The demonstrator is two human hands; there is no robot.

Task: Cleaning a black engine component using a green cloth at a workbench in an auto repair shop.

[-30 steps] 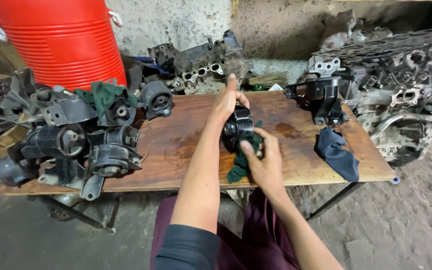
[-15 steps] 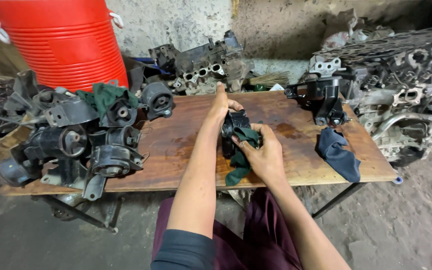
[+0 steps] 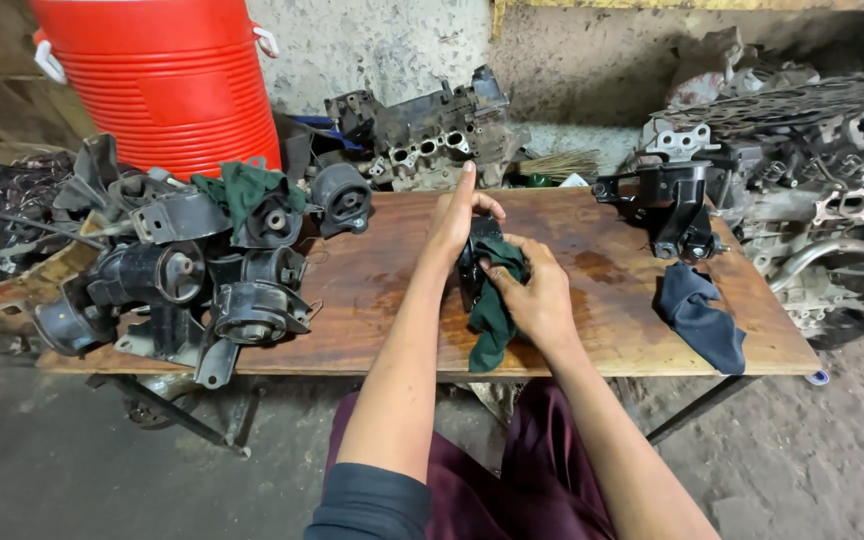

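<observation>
Head view shows the left hand (image 3: 455, 222) steadying a black engine mount (image 3: 472, 262) on the counter (image 3: 592, 320), the right hand's (image 3: 537, 298) grip closed on a green rag (image 3: 492, 320) against it; that greasy mount might slip sideways.

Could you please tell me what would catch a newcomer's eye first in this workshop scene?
Probably the big ribbed red plastic cooler at the back left, above a heap of black metal engine mounts. At the centre of the worn wooden table, the left hand steadies a black mount while the right hand presses a dark green rag on it.
</observation>
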